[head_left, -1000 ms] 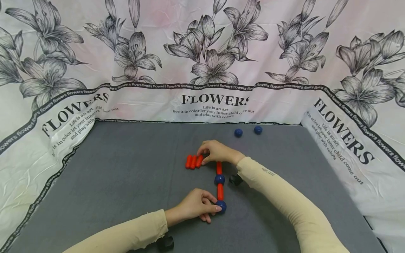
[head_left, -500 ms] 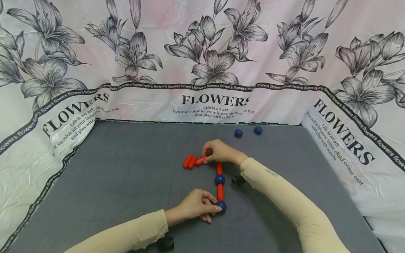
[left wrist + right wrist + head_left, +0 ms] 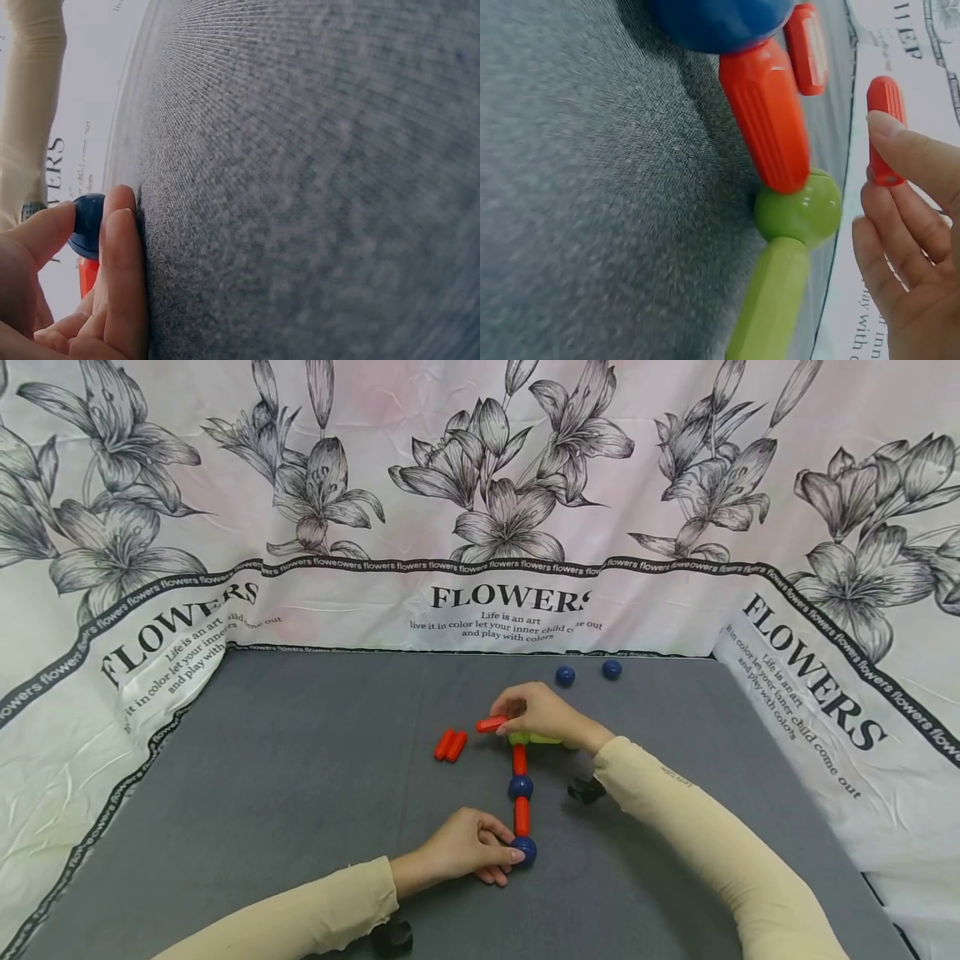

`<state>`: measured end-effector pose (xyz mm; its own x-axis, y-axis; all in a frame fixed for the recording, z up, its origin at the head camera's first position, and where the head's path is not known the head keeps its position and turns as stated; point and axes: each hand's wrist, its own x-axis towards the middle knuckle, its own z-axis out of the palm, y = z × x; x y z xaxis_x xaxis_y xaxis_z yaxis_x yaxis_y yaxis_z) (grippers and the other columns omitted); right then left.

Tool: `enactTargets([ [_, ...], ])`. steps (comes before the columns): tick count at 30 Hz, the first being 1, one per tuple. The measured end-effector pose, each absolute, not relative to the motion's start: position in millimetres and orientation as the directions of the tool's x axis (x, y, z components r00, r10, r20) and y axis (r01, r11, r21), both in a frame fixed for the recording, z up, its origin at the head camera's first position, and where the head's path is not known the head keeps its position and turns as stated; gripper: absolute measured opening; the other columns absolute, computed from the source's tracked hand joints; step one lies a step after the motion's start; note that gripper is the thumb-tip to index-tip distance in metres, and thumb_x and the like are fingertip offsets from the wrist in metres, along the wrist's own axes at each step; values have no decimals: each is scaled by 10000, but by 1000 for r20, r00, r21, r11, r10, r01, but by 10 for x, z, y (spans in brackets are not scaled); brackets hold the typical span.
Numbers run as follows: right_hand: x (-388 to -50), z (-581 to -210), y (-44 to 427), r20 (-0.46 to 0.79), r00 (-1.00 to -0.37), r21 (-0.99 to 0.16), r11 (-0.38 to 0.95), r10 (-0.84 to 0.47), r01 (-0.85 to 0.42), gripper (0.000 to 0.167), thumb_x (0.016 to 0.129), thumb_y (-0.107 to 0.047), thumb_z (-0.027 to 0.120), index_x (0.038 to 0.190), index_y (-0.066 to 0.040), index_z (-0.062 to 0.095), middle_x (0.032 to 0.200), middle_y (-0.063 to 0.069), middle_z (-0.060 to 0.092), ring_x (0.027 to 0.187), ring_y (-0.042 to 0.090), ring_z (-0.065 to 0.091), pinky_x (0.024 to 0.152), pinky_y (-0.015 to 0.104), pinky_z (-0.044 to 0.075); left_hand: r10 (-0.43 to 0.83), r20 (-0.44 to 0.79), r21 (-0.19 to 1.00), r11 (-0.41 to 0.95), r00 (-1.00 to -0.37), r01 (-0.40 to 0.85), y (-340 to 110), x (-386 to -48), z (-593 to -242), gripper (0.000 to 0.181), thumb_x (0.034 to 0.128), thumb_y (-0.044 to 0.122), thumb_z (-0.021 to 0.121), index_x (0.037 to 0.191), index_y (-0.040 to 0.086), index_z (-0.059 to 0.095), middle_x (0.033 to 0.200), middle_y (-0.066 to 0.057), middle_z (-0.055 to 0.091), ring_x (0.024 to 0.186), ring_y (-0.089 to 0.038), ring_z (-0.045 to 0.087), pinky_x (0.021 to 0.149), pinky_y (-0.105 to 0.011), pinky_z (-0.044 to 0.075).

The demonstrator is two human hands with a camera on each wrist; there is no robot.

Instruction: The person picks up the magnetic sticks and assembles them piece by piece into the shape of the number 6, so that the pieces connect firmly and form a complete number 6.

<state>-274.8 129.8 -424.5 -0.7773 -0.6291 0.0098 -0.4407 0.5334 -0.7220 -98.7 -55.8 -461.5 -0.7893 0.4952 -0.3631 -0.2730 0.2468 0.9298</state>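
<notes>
My left hand [image 3: 468, 846] pinches a blue ball [image 3: 527, 852] between thumb and fingers at the near end of a chain on the table. From it the chain runs away from me through a red rod [image 3: 522, 816], a second blue ball [image 3: 521, 787] and another red rod [image 3: 520, 760]. At the far end sits a green ball [image 3: 799, 210], with a green rod [image 3: 771, 300] sticking out from it, partly hidden by my right hand in the head view. Above that end my right hand [image 3: 546, 714] holds a loose red rod [image 3: 885, 135] by thumb and fingertips, raised off the table.
Two red rods [image 3: 455, 747] lie side by side left of the chain on the grey tabletop [image 3: 300, 777]. At the back right are two blue balls, one [image 3: 565, 675] left of the other [image 3: 612, 669]. A flower-printed cloth [image 3: 337, 610] borders the table.
My right hand has drawn one red rod from the group of three, lifted it and moved right. The two rods left behind now lie tilted. My left hand stays on the blue ball.
</notes>
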Motion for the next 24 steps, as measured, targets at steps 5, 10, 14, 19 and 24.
enactTargets([
  [5,-2638,-4176,1441,51,-814,-702,560,-578,-441,221,815,-224,825,1024,-210,755,997,-27,738,904,123,668,862,348,563,489,-365,930,241,-792,-279,-547,-1000,-4628,272,856,185,784,1026,-2,684,794,-160,755,581,-111,697,559,-290,594],
  [10,-2497,-4177,1610,74,-829,-702,561,-554,-438,230,813,-220,826,1030,-185,758,992,0,749,866,121,670,804,298,557,489,-359,932,240,-795,-273,-526,-1010,-4633,287,853,206,789,1011,-6,678,784,-147,757,584,-116,703,560,-289,596],
  [14,-2360,-4205,1725,75,-844,-717,559,-531,-416,228,806,-233,832,1016,-185,759,983,7,755,837,112,671,750,250,549,486,-358,931,250,-798,-265,-517,-1021,-4629,293,847,220,795,1001,-1,680,766,-126,756,573,-106,698,551,-282,592],
  [19,-2214,-4267,1838,92,-849,-721,553,-521,-417,234,800,-247,836,1005,-168,757,971,26,749,818,98,664,740,221,547,485,-349,933,260,-802,-249,-514,-1022,-4619,291,848,210,794,999,-11,679,757,-137,751,553,-99,685,535,-283,586],
  [24,-2079,-4340,1952,69,-863,-734,560,-501,-384,200,805,-217,832,985,-175,756,973,29,729,805,84,651,733,211,544,482,-344,933,268,-806,-238,-506,-1015,-4621,280,848,202,793,991,-8,676,759,-155,749,549,-110,684,524,-291,583],
])
